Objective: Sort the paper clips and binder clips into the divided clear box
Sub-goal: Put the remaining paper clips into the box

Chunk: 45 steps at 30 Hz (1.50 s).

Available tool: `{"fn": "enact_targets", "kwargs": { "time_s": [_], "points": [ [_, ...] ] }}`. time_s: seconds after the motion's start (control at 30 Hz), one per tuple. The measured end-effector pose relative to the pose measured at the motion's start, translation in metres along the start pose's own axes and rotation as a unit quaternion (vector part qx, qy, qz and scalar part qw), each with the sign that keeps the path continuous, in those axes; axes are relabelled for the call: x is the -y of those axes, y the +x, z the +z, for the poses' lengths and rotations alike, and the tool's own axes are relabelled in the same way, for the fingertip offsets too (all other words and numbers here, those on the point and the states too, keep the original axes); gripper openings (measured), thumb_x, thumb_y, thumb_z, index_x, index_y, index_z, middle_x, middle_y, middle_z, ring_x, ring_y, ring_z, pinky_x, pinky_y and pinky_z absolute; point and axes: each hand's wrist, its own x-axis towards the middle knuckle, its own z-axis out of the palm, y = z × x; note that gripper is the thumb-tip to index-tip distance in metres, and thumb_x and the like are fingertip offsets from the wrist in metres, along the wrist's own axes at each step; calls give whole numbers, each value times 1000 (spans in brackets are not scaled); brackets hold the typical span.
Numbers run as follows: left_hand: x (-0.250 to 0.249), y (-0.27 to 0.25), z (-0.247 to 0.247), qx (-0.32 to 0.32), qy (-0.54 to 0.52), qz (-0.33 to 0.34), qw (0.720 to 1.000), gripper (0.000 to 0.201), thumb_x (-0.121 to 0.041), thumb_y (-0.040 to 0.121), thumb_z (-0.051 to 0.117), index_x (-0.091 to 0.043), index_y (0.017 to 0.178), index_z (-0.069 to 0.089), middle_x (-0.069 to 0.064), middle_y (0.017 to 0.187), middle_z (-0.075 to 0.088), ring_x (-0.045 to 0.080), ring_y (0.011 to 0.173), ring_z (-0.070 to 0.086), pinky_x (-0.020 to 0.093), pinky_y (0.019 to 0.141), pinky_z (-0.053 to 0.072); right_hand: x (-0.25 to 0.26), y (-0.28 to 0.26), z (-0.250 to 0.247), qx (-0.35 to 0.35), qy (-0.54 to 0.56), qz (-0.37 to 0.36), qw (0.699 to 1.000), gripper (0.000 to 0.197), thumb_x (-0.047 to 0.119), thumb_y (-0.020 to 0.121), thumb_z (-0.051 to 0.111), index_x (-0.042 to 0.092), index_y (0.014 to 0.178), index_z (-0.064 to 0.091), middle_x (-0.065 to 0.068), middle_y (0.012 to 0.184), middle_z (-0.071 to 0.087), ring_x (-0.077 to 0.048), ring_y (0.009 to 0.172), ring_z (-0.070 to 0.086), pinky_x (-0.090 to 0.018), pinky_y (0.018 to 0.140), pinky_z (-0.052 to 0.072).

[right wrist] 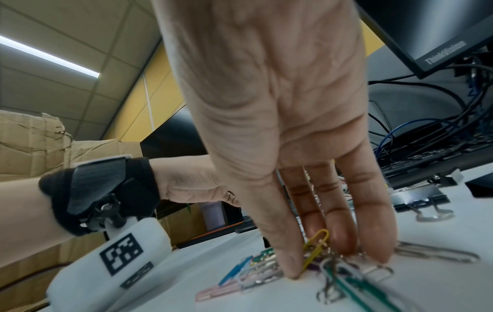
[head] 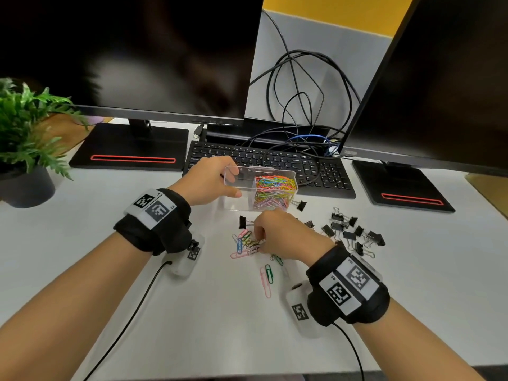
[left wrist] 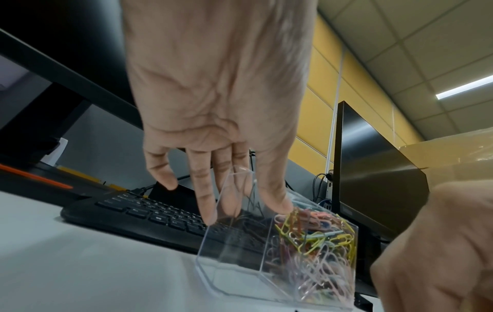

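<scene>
The divided clear box stands before the keyboard. Its right compartment is full of coloured paper clips; the left one looks empty. My left hand grips the box's left end, thumb on the near wall and fingers over the far rim. My right hand is down on a small heap of loose paper clips and pinches several between thumb and fingers, a yellow clip among them. Black binder clips lie scattered to the right, with another binder clip left of my knuckles.
A black keyboard lies right behind the box, with tangled cables beyond it. Two dark monitors on black stands flank the desk. A potted plant sits at the far left. A pink and a green clip lie near my right wrist.
</scene>
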Motion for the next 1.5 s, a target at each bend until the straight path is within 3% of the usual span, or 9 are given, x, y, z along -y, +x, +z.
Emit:
{"fn": "enact_targets", "kwargs": {
  "time_s": [0.17, 0.37, 0.5, 0.7, 0.87, 1.0, 1.13, 1.33, 1.5],
  "points": [
    [1, -1, -2, 2, 5, -1, 1000, 45, -30, 76, 81, -20, 113, 59, -3, 102, 66, 20, 90, 63, 43, 87, 54, -1, 3, -1, -6, 10, -13, 1000, 17, -3, 82, 57, 7, 86, 70, -12, 94, 66, -28, 85, 62, -35, 74, 54],
    [3, -3, -2, 1, -6, -3, 1000, 44, -31, 75, 82, -21, 111, 60, -6, 100, 65, 20, 92, 63, 44, 89, 53, -12, 1, -12, -6, 139, 11, 990, 18, -12, 77, 61, 0, 77, 74, 6, 59, 60, 1, 45, 57, -11, 49, 48],
    [5, -3, -1, -2, -14, -2, 1000, 43, -30, 75, 82, -21, 111, 61, -5, 100, 66, 21, 92, 63, 44, 89, 53, -25, 1, -26, -83, 207, 54, 973, 19, -10, 79, 62, 5, 72, 72, -8, 66, 68, -20, 56, 64, -30, 58, 58],
    [5, -2, -1, 2, -18, -3, 1000, 44, -29, 75, 82, -21, 112, 61, -4, 101, 65, 21, 94, 63, 44, 90, 53, -36, 9, -58, -313, 271, 62, 908, 17, 1, 80, 68, 15, 70, 72, 3, 75, 69, -7, 67, 61, -28, 70, 56],
    [2, -4, -2, 13, 2, -15, 1000, 54, -32, 76, 81, -21, 123, 55, -1, 110, 65, 21, 99, 61, 43, 93, 51, -37, 24, -60, -309, 295, 87, 900, 14, 9, 80, 73, 21, 72, 72, 5, 80, 69, -9, 79, 62, -39, 82, 56],
    [2, -9, -5, -2, 89, -32, 995, 95, -46, 68, 83, -21, 144, 32, 4, 143, 49, 26, 130, 45, 52, 109, 34, -46, 22, -56, -325, 312, 98, 887, 9, 13, 80, 74, 19, 75, 74, -1, 92, 72, -16, 96, 64, -42, 90, 53],
    [-9, -29, -11, -89, 171, 11, 981, 86, -49, 67, 83, -22, 137, 41, 0, 134, 48, 23, 126, 40, 44, 103, 33, -56, 4, -52, -356, 339, 91, 866, 9, 14, 79, 74, 21, 73, 75, 6, 79, 71, 2, 73, 62, -31, 78, 51],
    [-23, -54, 3, 104, 119, 89, 983, 31, -31, 72, 84, -21, 93, 64, -9, 83, 62, 10, 74, 56, 31, 70, 49, -53, -21, -42, -376, 332, 66, 863, 8, 9, 80, 72, 16, 76, 74, 12, 69, 66, 11, 56, 54, -5, 56, 39],
    [-24, -52, 26, 196, 201, 46, 959, 38, -24, 72, 84, -17, 104, 66, -4, 93, 62, 16, 86, 57, 29, 72, 46, -52, -31, -33, -358, 347, 54, 865, 4, 6, 80, 71, 7, 79, 75, 10, 64, 62, 9, 52, 52, -3, 50, 36]
  ]
}}
